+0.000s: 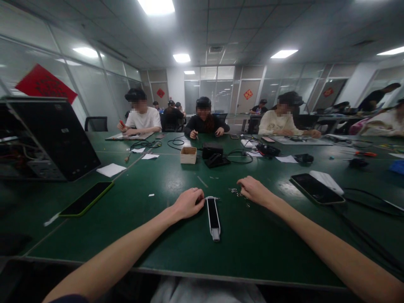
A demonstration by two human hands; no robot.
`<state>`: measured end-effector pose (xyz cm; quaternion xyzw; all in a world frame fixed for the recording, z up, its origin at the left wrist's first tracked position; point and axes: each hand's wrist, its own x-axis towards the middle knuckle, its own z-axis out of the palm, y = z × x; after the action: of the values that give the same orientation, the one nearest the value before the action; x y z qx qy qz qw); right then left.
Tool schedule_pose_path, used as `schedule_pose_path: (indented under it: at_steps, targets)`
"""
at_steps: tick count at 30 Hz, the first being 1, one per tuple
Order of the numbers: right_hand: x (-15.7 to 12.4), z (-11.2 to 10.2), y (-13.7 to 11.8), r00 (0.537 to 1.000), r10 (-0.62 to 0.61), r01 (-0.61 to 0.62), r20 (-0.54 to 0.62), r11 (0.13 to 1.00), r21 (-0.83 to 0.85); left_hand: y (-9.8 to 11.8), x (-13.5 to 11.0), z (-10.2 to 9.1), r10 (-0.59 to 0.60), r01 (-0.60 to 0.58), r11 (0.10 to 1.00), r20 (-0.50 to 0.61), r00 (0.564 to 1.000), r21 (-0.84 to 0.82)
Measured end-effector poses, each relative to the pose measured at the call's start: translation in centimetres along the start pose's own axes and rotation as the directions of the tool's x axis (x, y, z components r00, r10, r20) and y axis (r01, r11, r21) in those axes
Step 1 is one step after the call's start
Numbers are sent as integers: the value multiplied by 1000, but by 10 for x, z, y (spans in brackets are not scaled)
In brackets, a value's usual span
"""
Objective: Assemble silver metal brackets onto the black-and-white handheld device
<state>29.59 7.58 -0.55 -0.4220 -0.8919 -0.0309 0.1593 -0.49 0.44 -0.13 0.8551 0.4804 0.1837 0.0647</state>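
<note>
"What do you have in front of you?"

"I have a strip (213, 215) lying on the green surface (179, 252). It is long and narrow, with a black face, a pale rim and a thin crosspiece at the far end. Its pale near end points toward me."

"And your left hand?"

"My left hand (190, 203) rests just beside the far end of the strip, fingers bent and close together. I can't tell from here whether the tips pinch the crosspiece or only lie next to it."

"The right one?"

"My right hand (251, 189) is to the right of the strip, apart from it, over a scatter of small bits (234, 191). The fingers bend down toward them. Whether they pinch one, I can't tell; the bits are too small in my view."

"What else is around you?"

"Beyond my hands I see a small open box (188, 156) with a black case (212, 150) next to it. A green-rimmed phone (86, 200) lies well off to my left, and a dark handset (316, 188) well off to my right, against a white pad (328, 182). Across from me sits a person (206, 123) in black."
</note>
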Motion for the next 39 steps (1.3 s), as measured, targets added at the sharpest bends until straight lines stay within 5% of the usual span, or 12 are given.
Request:
schedule_pose_path:
  at_steps: [6, 11, 39]
  targets:
    - [2, 10, -53, 992, 4, 35, -128, 954, 297, 0, 0, 1, -9, 9, 1000, -4, 1000, 6]
    - [0, 13, -81, 995, -11, 49, -95, 908, 416, 0, 0, 1, 7, -7, 1000, -21, 1000, 11]
    - [-1, 12, -79, 999, 45, -27, -20, 844, 535, -1, 0, 2, -2, 3, 1000, -11, 1000, 7]
